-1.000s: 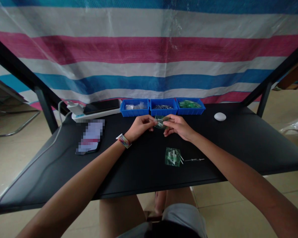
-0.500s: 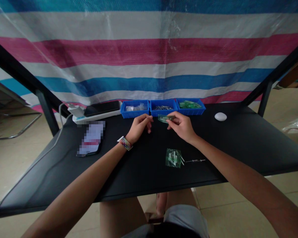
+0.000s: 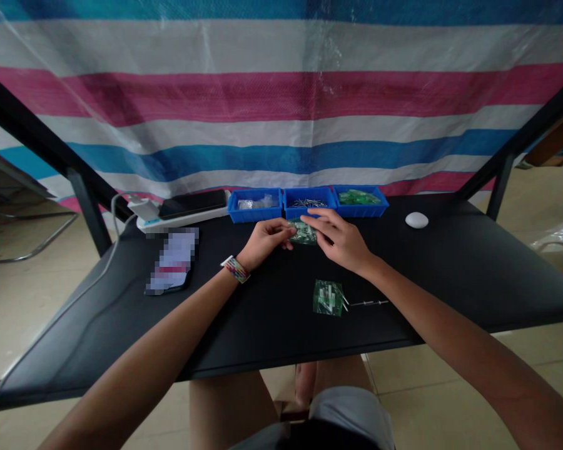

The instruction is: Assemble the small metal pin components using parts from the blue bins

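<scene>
My left hand (image 3: 268, 240) is closed, thumb and fingers pinching the left edge of a small green plastic bag (image 3: 304, 232). Several small silvery pieces show through the bag. My right hand (image 3: 338, 240) is open, its fingers stretched out and partly over the bag's right edge, touching it. Nearer to me lies a second green bag (image 3: 327, 298) with similar silvery pieces in it. Thin metal pins that look like rivets (image 3: 368, 303) lie to its right on the black table (image 3: 253, 325).
Three blue bins stand behind my hands: a left bin (image 3: 255, 215) with clear plastic pieces, a middle bin (image 3: 304, 213) with metal pins, a right bin (image 3: 363, 210) with green bags. A phone (image 3: 173, 259) and power strip (image 3: 187, 222) lie left, a white mouse (image 3: 416, 220) right.
The bag that was in my right hand has moved left and now lies spread between both hands. My left hand has taken hold of it, and my right fingers have straightened.
</scene>
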`<control>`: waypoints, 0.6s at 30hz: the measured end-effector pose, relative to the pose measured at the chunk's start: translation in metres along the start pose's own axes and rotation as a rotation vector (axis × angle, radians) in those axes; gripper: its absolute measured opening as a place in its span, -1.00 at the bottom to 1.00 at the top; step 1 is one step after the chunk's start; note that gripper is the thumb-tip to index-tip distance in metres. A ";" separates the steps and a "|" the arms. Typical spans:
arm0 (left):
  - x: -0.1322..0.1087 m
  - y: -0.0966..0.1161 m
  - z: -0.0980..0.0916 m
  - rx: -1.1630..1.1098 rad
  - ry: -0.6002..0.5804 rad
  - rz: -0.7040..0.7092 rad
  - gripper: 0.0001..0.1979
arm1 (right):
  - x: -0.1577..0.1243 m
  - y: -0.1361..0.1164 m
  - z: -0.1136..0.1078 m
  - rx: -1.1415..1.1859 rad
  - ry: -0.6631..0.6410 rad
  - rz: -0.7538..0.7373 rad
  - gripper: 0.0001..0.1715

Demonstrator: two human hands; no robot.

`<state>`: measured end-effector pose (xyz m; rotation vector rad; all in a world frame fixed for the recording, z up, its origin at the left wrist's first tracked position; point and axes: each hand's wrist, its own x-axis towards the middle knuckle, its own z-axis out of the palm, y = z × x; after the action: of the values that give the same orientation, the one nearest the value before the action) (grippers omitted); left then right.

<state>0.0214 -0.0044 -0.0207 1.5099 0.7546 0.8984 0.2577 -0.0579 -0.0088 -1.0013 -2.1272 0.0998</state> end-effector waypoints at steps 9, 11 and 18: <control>0.000 -0.001 0.001 0.011 0.015 0.039 -0.67 | 0.006 0.005 0.016 0.859 0.056 0.601 -0.33; -0.001 0.001 0.002 0.024 0.003 0.041 -0.66 | 0.007 0.004 0.018 1.008 -0.028 0.690 -0.38; -0.002 0.003 0.005 0.022 -0.008 0.021 -0.60 | 0.004 0.003 0.025 0.915 0.082 0.602 -0.61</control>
<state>0.0244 -0.0090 -0.0178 1.5423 0.7461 0.9025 0.2414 -0.0470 -0.0251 -0.9790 -1.3608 1.1772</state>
